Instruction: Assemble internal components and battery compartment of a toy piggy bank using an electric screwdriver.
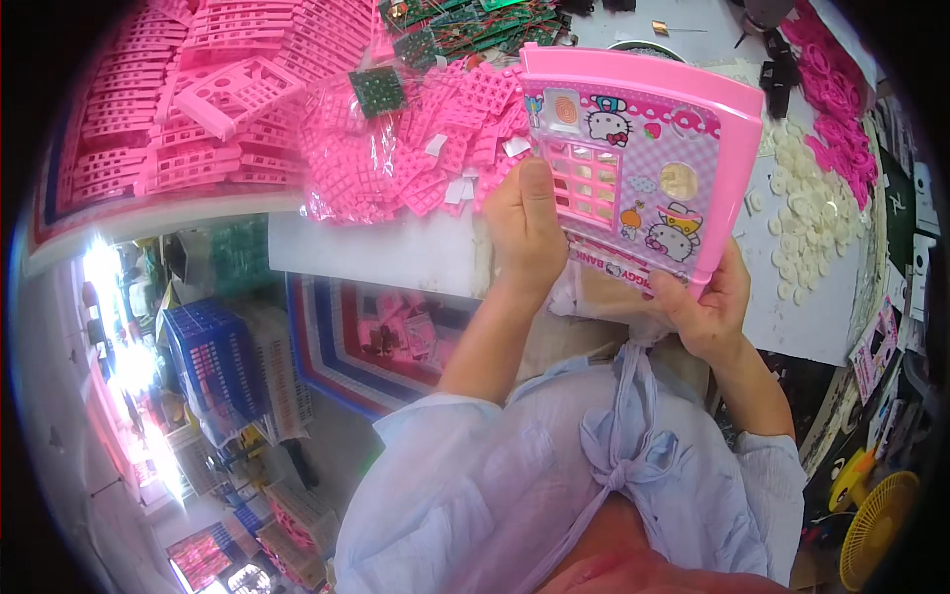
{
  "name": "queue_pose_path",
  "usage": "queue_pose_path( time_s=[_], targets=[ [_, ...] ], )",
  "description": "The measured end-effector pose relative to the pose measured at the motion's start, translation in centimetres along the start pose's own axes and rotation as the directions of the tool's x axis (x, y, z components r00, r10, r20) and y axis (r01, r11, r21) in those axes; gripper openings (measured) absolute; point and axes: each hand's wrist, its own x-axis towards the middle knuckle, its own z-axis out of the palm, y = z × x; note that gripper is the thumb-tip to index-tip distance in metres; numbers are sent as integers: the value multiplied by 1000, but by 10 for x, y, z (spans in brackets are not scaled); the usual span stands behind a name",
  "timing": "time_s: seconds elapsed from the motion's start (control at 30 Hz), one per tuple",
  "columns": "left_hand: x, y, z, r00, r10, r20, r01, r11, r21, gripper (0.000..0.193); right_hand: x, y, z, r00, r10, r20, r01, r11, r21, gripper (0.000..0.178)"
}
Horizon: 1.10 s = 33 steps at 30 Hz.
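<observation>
Between both hands, raised above the table's front edge, is a pink plastic toy bank panel (648, 148) with cartoon cat stickers, a grid of square holes and a round hole. It is tilted, its printed face toward me. My left hand (524, 218) grips its left edge beside the hole grid, thumb lying up along the front. Around the lower right corner my right hand (708, 307) is closed, thumb on the front face. The fingers behind the panel are hidden. Left of the panel lies a heap of pink keypad pieces (445, 129), partly in a clear plastic bag (346, 148).
Stacked pink panels (188, 109) fill the far left. Green circuit boards (475, 30) lie at the back. White round pieces (811, 213) and magenta parts (841, 109) spread on the right. Below the table's left side stands a striped bin (336, 337) with pink parts. A yellow fan (876, 525) is lower right.
</observation>
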Motion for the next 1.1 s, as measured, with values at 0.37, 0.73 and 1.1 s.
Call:
queue_pose_path(
  time_s=[0.37, 0.73, 1.1],
  targets=[
    [4, -5, 2, 991, 6, 136, 8, 994, -107, 39, 26, -4, -33, 997, 69, -31, -70, 997, -42, 50],
    [22, -37, -41, 531, 159, 832, -643, 715, 274, 44, 41, -11, -110, 868, 180, 463, 404, 288, -868, 55],
    [-8, -2, -8, 617, 185, 765, -585, 758, 288, 42, 50, -1, -93, 890, 156, 429, 432, 15, -902, 64]
  ],
)
